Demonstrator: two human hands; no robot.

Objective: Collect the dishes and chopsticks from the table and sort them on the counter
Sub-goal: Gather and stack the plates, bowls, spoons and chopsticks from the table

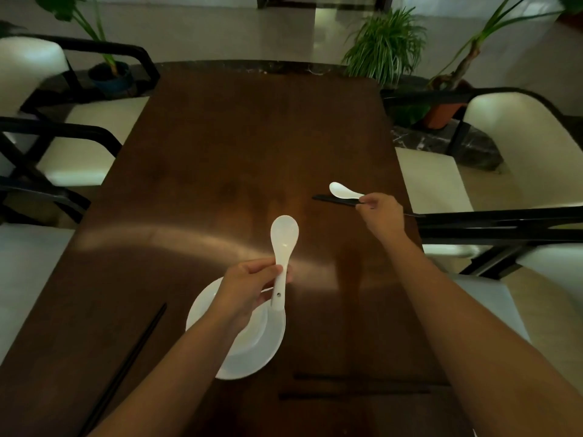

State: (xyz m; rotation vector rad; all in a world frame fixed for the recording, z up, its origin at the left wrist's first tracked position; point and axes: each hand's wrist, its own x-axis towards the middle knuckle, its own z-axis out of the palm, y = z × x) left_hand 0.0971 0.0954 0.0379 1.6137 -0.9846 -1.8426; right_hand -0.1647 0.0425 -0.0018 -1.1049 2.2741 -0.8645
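My left hand [249,287] grips a white ceramic spoon [283,244] by its handle, bowl end pointing away from me, above a stack of white plates [252,348] on the dark wooden table [236,137]. Farther right, my right hand [380,212] pinches the handle of a second white spoon [342,190], which sits over a pair of black chopsticks [334,200]. Another black pair [126,367] lies diagonally at the near left. Two more dark chopsticks [353,387] lie crosswise near the front, partly hidden by my right forearm.
White-cushioned chairs with black frames stand along both sides, at the left [72,146] and at the right [517,146]. Potted plants [385,45] stand on the floor beyond the table's far end, and a blue pot [110,77] at the far left.
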